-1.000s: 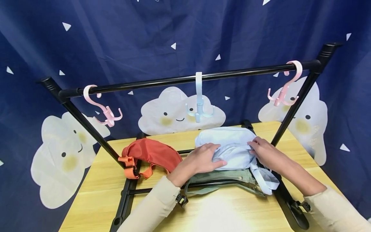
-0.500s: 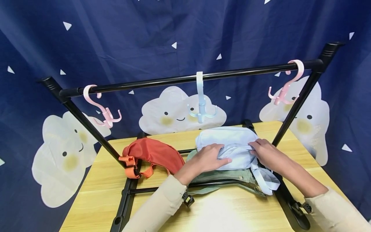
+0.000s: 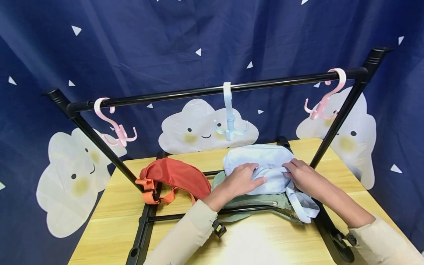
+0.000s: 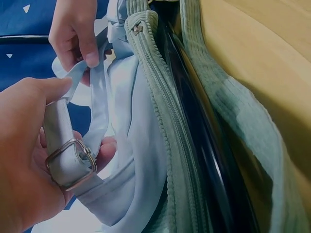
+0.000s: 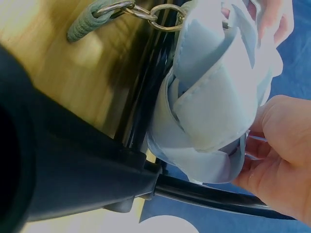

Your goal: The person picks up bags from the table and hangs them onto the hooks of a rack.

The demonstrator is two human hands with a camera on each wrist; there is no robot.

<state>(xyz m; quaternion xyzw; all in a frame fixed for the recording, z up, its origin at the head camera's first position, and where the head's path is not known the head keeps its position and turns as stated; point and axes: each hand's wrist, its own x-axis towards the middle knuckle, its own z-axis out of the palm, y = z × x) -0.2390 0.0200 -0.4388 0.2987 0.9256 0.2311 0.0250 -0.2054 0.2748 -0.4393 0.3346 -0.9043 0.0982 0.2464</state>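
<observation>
A light blue bag [image 3: 258,152] lies on top of a green corduroy bag [image 3: 251,200] at the right of the rack's base. My left hand [image 3: 241,180] holds the light blue strap [image 4: 59,127], with the thumb on top of it near a metal buckle [image 4: 72,165]. At the right end of the same bag, my right hand [image 3: 301,175] pinches strap fabric between thumb and fingers, as the left wrist view shows. Loops of this strap [image 3: 303,206] hang down over the bag's right end. In the right wrist view, strap folds partly hide my right fingers.
A black rack [image 3: 185,94] stands on the wooden table [image 3: 102,221]. From its top bar hang a pink hook [image 3: 120,134] at left, a pale blue hook [image 3: 229,110] and another pink hook [image 3: 326,99]. A red bag [image 3: 175,175] with orange straps lies at the left post.
My left hand has shifted a little to the right over the light blue bag. The right hand has hardly moved. The hooks sway slightly.
</observation>
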